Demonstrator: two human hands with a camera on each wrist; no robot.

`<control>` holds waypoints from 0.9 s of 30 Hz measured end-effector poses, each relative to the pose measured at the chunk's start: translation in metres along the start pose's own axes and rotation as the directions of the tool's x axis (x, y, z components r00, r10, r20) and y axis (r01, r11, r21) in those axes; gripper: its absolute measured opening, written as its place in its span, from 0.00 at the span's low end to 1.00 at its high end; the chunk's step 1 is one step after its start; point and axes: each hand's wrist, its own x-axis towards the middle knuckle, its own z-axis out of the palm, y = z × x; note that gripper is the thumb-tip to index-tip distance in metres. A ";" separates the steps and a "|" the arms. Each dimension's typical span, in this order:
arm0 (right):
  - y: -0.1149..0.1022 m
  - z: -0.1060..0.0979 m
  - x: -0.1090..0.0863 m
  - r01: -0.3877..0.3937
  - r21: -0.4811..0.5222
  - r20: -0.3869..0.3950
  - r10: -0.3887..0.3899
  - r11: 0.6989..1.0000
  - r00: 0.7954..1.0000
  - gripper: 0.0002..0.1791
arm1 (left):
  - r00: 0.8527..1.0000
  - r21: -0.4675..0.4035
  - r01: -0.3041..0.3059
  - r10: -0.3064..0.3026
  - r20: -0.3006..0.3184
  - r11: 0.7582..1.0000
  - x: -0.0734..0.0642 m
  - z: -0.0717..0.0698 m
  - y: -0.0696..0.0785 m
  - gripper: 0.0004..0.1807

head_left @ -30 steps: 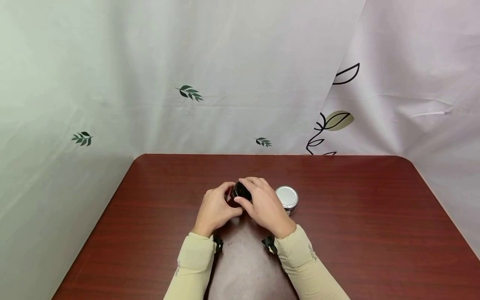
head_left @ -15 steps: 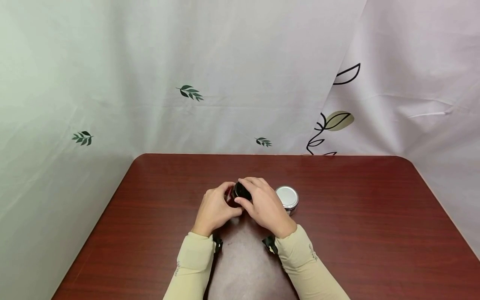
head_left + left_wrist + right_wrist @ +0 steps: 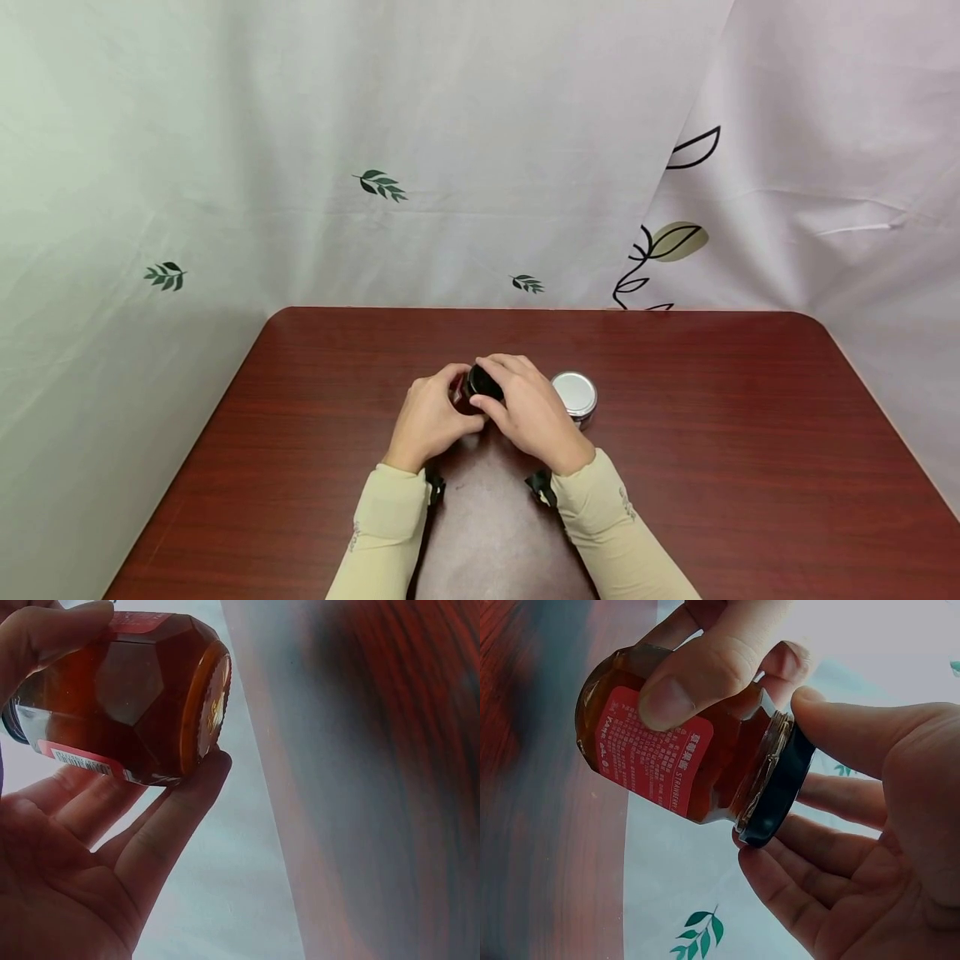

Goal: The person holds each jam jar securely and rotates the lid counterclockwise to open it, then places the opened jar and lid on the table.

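A jam jar (image 3: 720, 769) of amber-brown glass with a black lid (image 3: 778, 789) is held over the table between both hands. Its red label (image 3: 656, 754) reads "STRAWBERRY" in the right wrist view. My left hand (image 3: 429, 417) grips the faceted glass body, thumb across the label side and one fingertip at the bottom edge in the left wrist view. With thumb and fingertips, my right hand (image 3: 536, 415) pinches the lid's rim from opposite sides. The lid sits on the jar's mouth, and the jar lies tilted on its side, lid toward my right hand.
Just right of my right hand stands a round container with a silvery-white top (image 3: 575, 394), partly covered by that hand. The reddish-brown wooden table (image 3: 735, 433) ends at a pale curtain (image 3: 465, 242) with leaf prints. Dark straps (image 3: 540, 488) circle the wrists.
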 end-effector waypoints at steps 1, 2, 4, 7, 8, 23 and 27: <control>0.000 0.000 0.000 0.000 0.000 0.001 0.000 1.000 1.000 0.28 | 1.000 -0.001 0.001 -0.001 0.001 1.000 0.000 0.000 0.000 0.33; 0.000 0.000 0.000 0.001 0.000 0.003 -0.001 1.000 1.000 0.28 | 1.000 0.000 0.000 0.000 0.002 1.000 0.000 0.000 0.000 0.33; 0.000 0.000 0.000 0.001 0.001 0.005 -0.001 1.000 1.000 0.28 | 1.000 0.002 0.001 -0.001 0.002 1.000 0.000 0.000 -0.001 0.33; 0.000 0.000 0.000 -0.001 0.001 0.008 0.001 1.000 1.000 0.28 | 1.000 0.007 -0.001 0.001 0.004 1.000 0.000 0.000 -0.002 0.33; 0.000 0.000 0.000 0.000 0.001 0.010 0.000 1.000 1.000 0.28 | 1.000 0.008 -0.001 0.001 0.004 1.000 0.000 0.000 -0.002 0.33; 0.000 -0.002 0.000 0.014 -0.006 0.035 -0.014 1.000 0.999 0.27 | 0.999 -0.003 -0.006 0.006 0.031 1.000 0.001 -0.002 -0.002 0.34; -0.001 -0.003 0.000 0.017 -0.008 0.042 -0.017 1.000 0.999 0.27 | 0.999 0.000 -0.006 0.006 0.042 1.000 0.002 -0.002 -0.003 0.34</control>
